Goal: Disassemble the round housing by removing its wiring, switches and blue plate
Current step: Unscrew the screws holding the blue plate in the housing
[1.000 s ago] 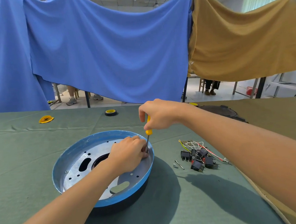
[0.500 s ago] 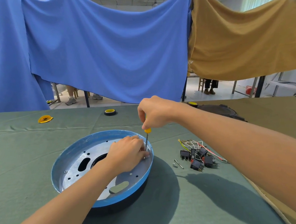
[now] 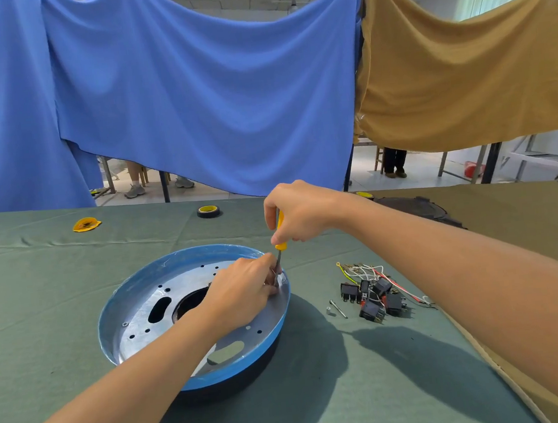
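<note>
Holding screwdriver (image 3: 280, 232) in my right hand (image 3: 300, 211), fingers clenched on handle | left hand (image 3: 241, 292) fingers curled at its tip, grasp unclear | blue plate (image 3: 134, 288) on housing (image 3: 234, 385), switches (image 3: 376, 296) beside | risk: tip may slip, stab my left fingers.

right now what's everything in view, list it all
plate: one, blue rim, silver floor, on the housing, table middle
housing: one, black, under the plate
screwdriver: one, yellow handle, tip at the plate's right rim
switches: several, black, heaped right of the plate
wires: a bundle, white, red, yellow-green, on the switches' far side
bolt: one, silver, between plate and switches
tape roll: one, black and yellow, far table edge
table cover: one, green, under the housing
hanging cloths: a few, blue and tan, behind the table
left hand: fingers bunched at the screwdriver's tip
right hand: grips the screwdriver's handle
</note>
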`<state>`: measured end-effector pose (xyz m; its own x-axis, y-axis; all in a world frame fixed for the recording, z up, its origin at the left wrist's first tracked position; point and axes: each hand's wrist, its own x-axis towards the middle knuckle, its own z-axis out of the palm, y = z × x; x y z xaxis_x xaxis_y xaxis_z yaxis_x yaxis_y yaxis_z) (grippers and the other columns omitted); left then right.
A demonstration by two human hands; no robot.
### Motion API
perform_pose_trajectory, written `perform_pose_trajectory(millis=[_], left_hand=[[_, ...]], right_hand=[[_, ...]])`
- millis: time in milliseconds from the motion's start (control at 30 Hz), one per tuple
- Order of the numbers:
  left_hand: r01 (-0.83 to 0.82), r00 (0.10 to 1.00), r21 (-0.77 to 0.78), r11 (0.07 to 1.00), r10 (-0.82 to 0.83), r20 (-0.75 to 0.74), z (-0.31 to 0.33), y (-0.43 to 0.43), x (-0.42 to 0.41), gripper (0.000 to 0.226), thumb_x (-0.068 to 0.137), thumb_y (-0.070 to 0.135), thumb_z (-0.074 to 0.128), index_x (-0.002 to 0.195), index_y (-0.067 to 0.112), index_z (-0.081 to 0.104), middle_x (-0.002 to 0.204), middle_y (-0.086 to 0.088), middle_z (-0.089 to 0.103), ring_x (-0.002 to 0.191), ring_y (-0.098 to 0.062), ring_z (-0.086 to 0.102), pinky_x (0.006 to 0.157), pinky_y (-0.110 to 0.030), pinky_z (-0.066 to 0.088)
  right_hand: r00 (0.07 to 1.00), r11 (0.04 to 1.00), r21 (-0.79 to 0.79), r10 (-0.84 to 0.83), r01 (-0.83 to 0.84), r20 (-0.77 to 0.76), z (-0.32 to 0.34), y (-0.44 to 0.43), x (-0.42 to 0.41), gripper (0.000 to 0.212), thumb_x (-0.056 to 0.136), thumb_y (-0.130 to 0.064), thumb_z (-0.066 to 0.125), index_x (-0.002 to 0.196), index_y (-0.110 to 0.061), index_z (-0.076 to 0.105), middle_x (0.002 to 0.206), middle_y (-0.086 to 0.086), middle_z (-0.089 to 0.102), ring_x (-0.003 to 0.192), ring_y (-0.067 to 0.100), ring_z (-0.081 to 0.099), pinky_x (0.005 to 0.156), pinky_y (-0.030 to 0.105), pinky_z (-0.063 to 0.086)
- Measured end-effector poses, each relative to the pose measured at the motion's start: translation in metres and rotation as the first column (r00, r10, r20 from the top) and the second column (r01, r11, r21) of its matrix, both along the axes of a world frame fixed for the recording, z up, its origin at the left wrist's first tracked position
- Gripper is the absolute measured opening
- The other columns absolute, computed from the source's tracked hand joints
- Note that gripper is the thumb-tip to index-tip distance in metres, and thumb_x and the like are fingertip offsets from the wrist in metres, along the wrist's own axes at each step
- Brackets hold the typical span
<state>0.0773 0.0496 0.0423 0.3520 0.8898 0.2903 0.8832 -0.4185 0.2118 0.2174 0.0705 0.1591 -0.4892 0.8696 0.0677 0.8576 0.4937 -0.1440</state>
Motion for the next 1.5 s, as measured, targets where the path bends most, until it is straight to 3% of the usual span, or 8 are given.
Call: perform_pose_trajectory(millis=[233, 400, 500, 567, 833, 1033, 1333, 1500], left_hand=[[0.010, 0.995, -0.056, 0.998, -0.005, 0.103, 0.004, 0.003, 0.001, 0.031, 0.091, 0.028, 0.065, 0.114, 0.021, 0.045, 0.099, 0.001, 0.070, 0.083, -0.016, 0.060, 0.073, -0.030, 0.050], [-0.005, 0.994, -0.085, 0.996, 0.015, 0.110, 0.005, 0.002, 0.003, 0.031, 0.090, 0.029, 0.068, 0.111, 0.023, 0.045, 0.099, 0.001, 0.071, 0.083, -0.015, 0.062, 0.080, -0.033, 0.054], [-0.021, 0.992, -0.090, 0.996, 0.032, 0.121, 0.006, 0.002, 0.004, 0.029, 0.089, 0.030, 0.069, 0.105, 0.026, 0.046, 0.098, 0.000, 0.071, 0.081, -0.014, 0.060, 0.074, -0.028, 0.051], [-0.042, 0.991, -0.105, 0.994, 0.054, 0.120, 0.007, 0.003, 0.005, 0.028, 0.088, 0.031, 0.069, 0.110, 0.023, 0.054, 0.100, -0.001, 0.071, 0.082, -0.015, 0.062, 0.074, -0.026, 0.051], [0.014, 0.999, -0.153, 0.988, -0.008, 0.038, 0.015, 0.002, 0.002, 0.019, 0.093, 0.024, 0.061, 0.102, 0.022, 0.077, 0.097, 0.005, 0.074, 0.085, -0.014, 0.062, 0.078, -0.024, 0.051], [0.078, 0.997, -0.228, 0.970, -0.075, 0.022, 0.023, 0.005, -0.003, 0.017, 0.090, 0.014, 0.065, 0.099, 0.021, 0.078, 0.097, 0.003, 0.074, 0.089, -0.015, 0.066, 0.087, -0.031, 0.054], [0.025, 0.998, -0.116, 0.993, -0.031, -0.049, 0.011, 0.005, -0.001, 0.019, 0.094, 0.030, 0.059, 0.098, 0.019, 0.072, 0.094, 0.001, 0.070, 0.080, -0.015, 0.061, 0.072, -0.029, 0.054], [0.017, 0.994, -0.065, 0.998, -0.024, -0.109, 0.007, 0.005, 0.000, 0.028, 0.096, 0.039, 0.053, 0.098, 0.017, 0.070, 0.094, -0.001, 0.068, 0.080, -0.016, 0.061, 0.073, -0.033, 0.056]], right_hand=[[0.998, 0.998, -0.018, 0.060, -0.061, -0.008, -0.002, -0.004, 0.003, 0.026, 0.080, -0.020, 0.074, 0.103, -0.022, 0.062, 0.082, -0.014, 0.055, 0.079, 0.009, 0.054, 0.057, 0.020, 0.040], [1.000, 0.998, 0.067, 0.012, -0.014, 0.028, -0.005, -0.002, 0.002, 0.038, 0.091, -0.039, 0.061, 0.098, -0.002, 0.065, 0.094, 0.014, 0.068, 0.095, 0.032, 0.059, 0.060, 0.032, 0.043], [0.998, 0.997, 0.048, 0.063, -0.063, 0.015, -0.001, -0.004, 0.004, 0.014, 0.086, -0.024, 0.068, 0.093, -0.015, 0.061, 0.080, -0.004, 0.058, 0.080, 0.015, 0.058, 0.057, 0.027, 0.044], [0.997, 0.997, 0.003, 0.076, -0.076, -0.022, 0.003, -0.007, 0.004, 0.021, 0.081, -0.019, 0.074, 0.093, -0.025, 0.058, 0.084, -0.008, 0.058, 0.070, 0.003, 0.055, 0.059, 0.024, 0.046], [0.980, 1.000, 0.028, -0.007, 0.013, -0.200, 0.013, -0.002, 0.017, 0.024, 0.077, -0.014, 0.076, 0.090, -0.027, 0.061, 0.090, -0.003, 0.061, 0.056, 0.003, 0.059, 0.054, 0.023, 0.045], [0.976, 0.999, 0.014, -0.040, 0.045, -0.216, 0.008, -0.001, 0.028, 0.020, 0.079, -0.014, 0.075, 0.087, -0.025, 0.061, 0.083, 0.001, 0.064, 0.057, 0.008, 0.062, 0.059, 0.025, 0.050], [0.978, 0.999, 0.000, -0.049, 0.050, -0.202, -0.002, -0.002, 0.027, 0.020, 0.079, -0.014, 0.075, 0.091, -0.023, 0.062, 0.099, 0.002, 0.066, 0.057, 0.007, 0.063, 0.057, 0.024, 0.049], [0.993, 1.000, 0.015, -0.026, 0.028, -0.112, -0.010, -0.001, 0.021, 0.025, 0.080, -0.017, 0.075, 0.096, -0.023, 0.057, 0.106, 0.004, 0.062, 0.089, 0.016, 0.055, 0.069, 0.030, 0.048]])
